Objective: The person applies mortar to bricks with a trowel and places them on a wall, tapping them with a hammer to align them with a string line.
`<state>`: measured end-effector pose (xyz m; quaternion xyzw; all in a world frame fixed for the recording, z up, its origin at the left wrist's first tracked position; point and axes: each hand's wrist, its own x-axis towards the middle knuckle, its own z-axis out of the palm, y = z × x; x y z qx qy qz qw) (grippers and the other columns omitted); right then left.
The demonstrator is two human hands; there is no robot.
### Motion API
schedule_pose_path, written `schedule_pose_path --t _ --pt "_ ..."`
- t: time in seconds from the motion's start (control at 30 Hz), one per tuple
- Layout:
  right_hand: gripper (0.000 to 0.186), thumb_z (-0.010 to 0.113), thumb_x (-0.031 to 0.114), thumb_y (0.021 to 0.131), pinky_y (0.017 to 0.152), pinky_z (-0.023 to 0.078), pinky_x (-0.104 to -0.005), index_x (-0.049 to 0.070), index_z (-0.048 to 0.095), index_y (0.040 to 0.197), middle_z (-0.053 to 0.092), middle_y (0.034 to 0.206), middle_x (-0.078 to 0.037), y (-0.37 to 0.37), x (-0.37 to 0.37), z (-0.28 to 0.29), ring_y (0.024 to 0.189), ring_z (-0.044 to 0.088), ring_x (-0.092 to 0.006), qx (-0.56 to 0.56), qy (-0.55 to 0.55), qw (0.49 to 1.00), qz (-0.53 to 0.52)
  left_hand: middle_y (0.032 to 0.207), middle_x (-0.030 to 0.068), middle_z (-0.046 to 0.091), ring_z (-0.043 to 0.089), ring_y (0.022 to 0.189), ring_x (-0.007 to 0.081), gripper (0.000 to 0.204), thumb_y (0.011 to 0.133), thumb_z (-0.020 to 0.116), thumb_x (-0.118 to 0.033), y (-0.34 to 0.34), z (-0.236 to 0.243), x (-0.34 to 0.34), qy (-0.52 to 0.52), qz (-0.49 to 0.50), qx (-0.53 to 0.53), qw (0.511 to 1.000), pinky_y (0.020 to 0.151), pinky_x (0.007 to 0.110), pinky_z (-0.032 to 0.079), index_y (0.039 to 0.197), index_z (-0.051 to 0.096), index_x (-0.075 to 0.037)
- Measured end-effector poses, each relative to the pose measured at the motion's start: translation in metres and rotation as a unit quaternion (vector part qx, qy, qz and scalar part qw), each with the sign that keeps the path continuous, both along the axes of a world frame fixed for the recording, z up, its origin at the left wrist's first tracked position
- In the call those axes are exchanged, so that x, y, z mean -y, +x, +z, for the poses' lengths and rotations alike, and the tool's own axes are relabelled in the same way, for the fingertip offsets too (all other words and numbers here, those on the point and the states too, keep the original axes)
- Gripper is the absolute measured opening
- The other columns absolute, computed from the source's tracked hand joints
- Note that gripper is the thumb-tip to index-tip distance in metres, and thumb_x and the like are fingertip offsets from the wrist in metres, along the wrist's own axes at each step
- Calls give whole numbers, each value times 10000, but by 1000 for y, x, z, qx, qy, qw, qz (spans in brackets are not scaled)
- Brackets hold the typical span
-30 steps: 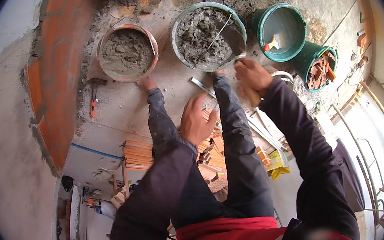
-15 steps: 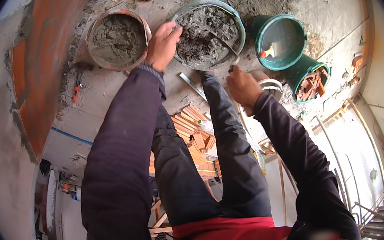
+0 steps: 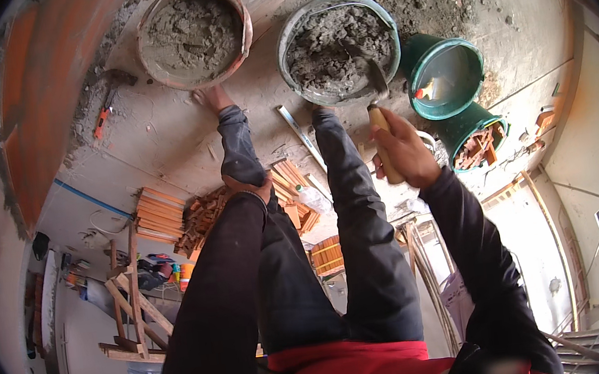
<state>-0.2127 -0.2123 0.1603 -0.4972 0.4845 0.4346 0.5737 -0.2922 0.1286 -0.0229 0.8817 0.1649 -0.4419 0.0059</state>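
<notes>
My right hand (image 3: 408,151) is closed round the pale wooden handle of a trowel (image 3: 378,82). The trowel's metal blade reaches over the near right rim of a round green bucket (image 3: 285,63), its tip in lumpy grey mortar (image 3: 332,50). My left hand (image 3: 252,189) lies on my left knee with its fingers apart and nothing in it. Beyond that knee stands a reddish bucket (image 3: 245,49) of smoother, wetter mortar (image 3: 194,40).
At the right, a green bucket of water (image 3: 460,72) holds a brush (image 3: 426,90). Beside it is a green bucket of broken brick (image 3: 488,121). A level (image 3: 301,136) and a red-handled tool (image 3: 101,122) lie on the floor. Stacked bricks (image 3: 158,214) lie beside my legs.
My left hand has left the space between the two mortar buckets and come back to my knee. The right hand has moved slightly nearer me, raising the trowel's handle. The view has shifted.
</notes>
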Motion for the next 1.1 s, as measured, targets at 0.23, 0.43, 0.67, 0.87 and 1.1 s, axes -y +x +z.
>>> schedule_pose_path --t 0.23,0.43,0.67,0.87,1.1 --pt "222 552 193 938 578 545 -379 27 601 1077 610 910 -140 39 -41 -115 701 648 -273 11 -61 978 198 1286 212 566 547 1161 355 540 891 622 -383 68 -192 -40 107 -177 329 922 991 464 433 1301 555 -37" --pt "259 503 129 915 778 514 -553 -3 499 1138 632 947 -285 12 4 -61 883 634 -495 192 -167 810 528 1132 146 644 586 1045 314 287 890 555 -196 61 -215 -33 118 -183 385 897 891 449 442 1124 664 -70" --pt "189 446 278 1041 397 468 -318 101 479 1100 539 850 -71 33 -85 -59 520 509 -158 -69 7 993 -95 1158 145 639 583 1059 314 299 902 544 -205 60 -215 -69 158 -194 359 899 913 447 438 1151 657 -85" --pt "202 582 204 899 668 526 -437 18 584 979 637 793 -168 23 -8 -150 737 641 -350 148 -94 823 541 1163 134 638 579 1062 302 297 906 543 -212 69 -222 -45 138 -190 356 904 915 440 435 1155 655 -92" --pt "368 515 151 921 865 503 -568 -11 452 1245 658 978 -346 -12 -22 -82 955 649 -501 82 -196 788 577 1169 123 637 575 1065 287 296 911 543 -220 67 -214 -38 145 -185 347 908 917 431 432 1159 653 -101"
